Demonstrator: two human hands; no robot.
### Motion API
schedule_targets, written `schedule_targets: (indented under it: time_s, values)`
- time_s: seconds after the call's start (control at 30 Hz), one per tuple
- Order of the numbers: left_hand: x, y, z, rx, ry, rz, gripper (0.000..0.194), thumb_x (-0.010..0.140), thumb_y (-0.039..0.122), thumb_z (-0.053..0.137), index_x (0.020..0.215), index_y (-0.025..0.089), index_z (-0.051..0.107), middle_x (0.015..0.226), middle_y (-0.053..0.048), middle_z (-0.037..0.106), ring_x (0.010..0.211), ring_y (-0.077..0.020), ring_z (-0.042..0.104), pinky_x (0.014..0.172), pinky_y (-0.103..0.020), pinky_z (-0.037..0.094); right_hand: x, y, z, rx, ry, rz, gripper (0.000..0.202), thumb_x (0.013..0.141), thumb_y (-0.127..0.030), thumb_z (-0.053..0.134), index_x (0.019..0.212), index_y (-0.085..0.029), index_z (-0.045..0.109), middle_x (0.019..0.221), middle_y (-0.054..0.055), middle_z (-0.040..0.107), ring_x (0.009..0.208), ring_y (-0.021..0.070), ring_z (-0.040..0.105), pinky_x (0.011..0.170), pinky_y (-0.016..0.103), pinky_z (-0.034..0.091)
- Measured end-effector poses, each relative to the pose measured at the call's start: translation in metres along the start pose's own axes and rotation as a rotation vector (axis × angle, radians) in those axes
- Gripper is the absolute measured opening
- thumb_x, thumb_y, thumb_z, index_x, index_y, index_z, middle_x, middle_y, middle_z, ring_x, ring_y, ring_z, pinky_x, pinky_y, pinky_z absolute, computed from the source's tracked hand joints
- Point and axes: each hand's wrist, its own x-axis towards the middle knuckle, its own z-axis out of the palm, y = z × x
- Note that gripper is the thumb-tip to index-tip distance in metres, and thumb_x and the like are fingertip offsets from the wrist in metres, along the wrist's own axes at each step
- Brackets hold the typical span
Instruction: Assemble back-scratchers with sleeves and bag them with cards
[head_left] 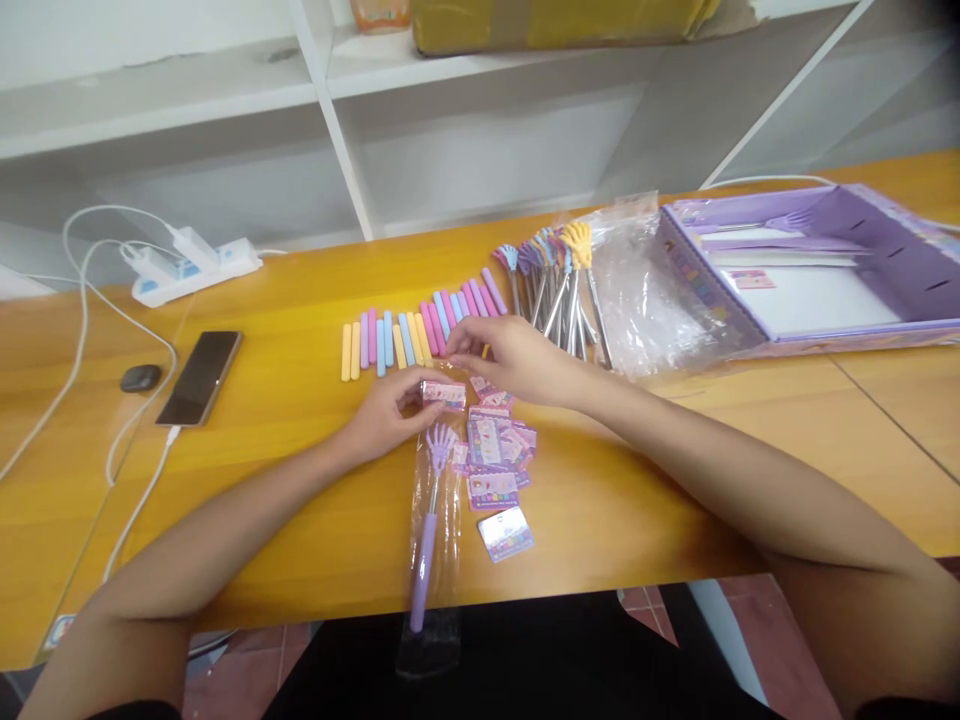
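My left hand (pixel 394 408) grips the top of a clear plastic bag (pixel 450 510), with a small pink printed card (pixel 444 394) under its thumb and fingers. Inside the bag lies a purple back scratcher (pixel 424 570), hand-shaped head up. The bag's lower end hangs over the table's front edge. My right hand (pixel 502 355) is pinched at the bag's top edge, just above the card. Several loose printed cards (pixel 495 442) lie to the right of the bag. Beyond my hands is a row of pink, purple, blue and yellow handle tubes (pixel 390 340).
Several metal-stemmed back scratchers (pixel 574 290) are heaped on clear plastic wrap (pixel 645 300). A purple open box (pixel 720 300) stands at the right. On the left are a phone (pixel 200 378), a mouse (pixel 141 378), a power strip (pixel 199 270) and cables. White shelving (pixel 487 75) rises behind.
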Motion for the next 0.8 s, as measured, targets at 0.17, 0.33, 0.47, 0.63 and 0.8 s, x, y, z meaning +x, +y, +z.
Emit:
schedule_targets:
  time_s: [0.17,0.33,0.47,0.63,0.8]
  values:
    - [0.000,0.007,0.003,-0.190,0.000,-0.153,0.086,0.094,0.028,0.084,0.167,0.030,0.039,0.132,-0.012,0.073,0.108,-0.0231,0.080,0.097,-0.038,0.063,0.000,0.001,-0.001,0.038,0.011,-0.010,0.011,0.100,-0.032,0.066,0.101,-0.021,0.068,0.093,0.003,0.076,0.084,0.0180,0.069,0.078,0.033,0.049]
    - [0.001,0.009,0.004,-0.192,-0.013,-0.206,0.078,0.091,0.028,0.086,0.159,0.023,0.046,0.115,-0.009,0.075,0.103,-0.0228,0.080,0.098,-0.038,0.062,-0.002,0.001,-0.004,0.130,-0.125,0.055,0.026,0.109,-0.044,0.058,0.115,-0.020,0.065,0.079,-0.001,0.072,0.067,0.0152,0.061,0.067,0.031,0.043]
    - [0.001,0.009,0.003,-0.219,-0.019,-0.171,0.069,0.089,0.029,0.088,0.148,0.022,0.052,0.114,-0.008,0.076,0.103,-0.0231,0.080,0.099,-0.038,0.062,-0.002,0.001,-0.001,-0.044,-0.243,0.005,0.019,0.101,-0.038,0.071,0.103,-0.019,0.068,0.083,0.000,0.068,0.074,0.0151,0.058,0.071,0.031,0.040]
    - [0.000,0.007,0.002,-0.259,-0.001,-0.163,0.052,0.098,0.036,0.082,0.141,0.022,0.056,0.108,-0.006,0.077,0.099,-0.0214,0.080,0.091,-0.034,0.063,-0.004,0.002,0.006,-0.165,-0.293,-0.062,0.028,0.100,-0.032,0.071,0.080,-0.021,0.054,0.080,0.000,0.061,0.073,0.0143,0.050,0.071,0.032,0.034]
    - [0.000,0.005,0.001,-0.207,0.030,-0.179,0.045,0.100,0.039,0.080,0.136,0.021,0.061,0.094,-0.002,0.077,0.086,-0.0199,0.080,0.080,-0.030,0.062,-0.005,0.001,0.005,-0.180,-0.337,-0.055,0.036,0.102,-0.033,0.069,0.073,-0.021,0.051,0.073,-0.002,0.055,0.067,0.0130,0.045,0.070,0.033,0.031]
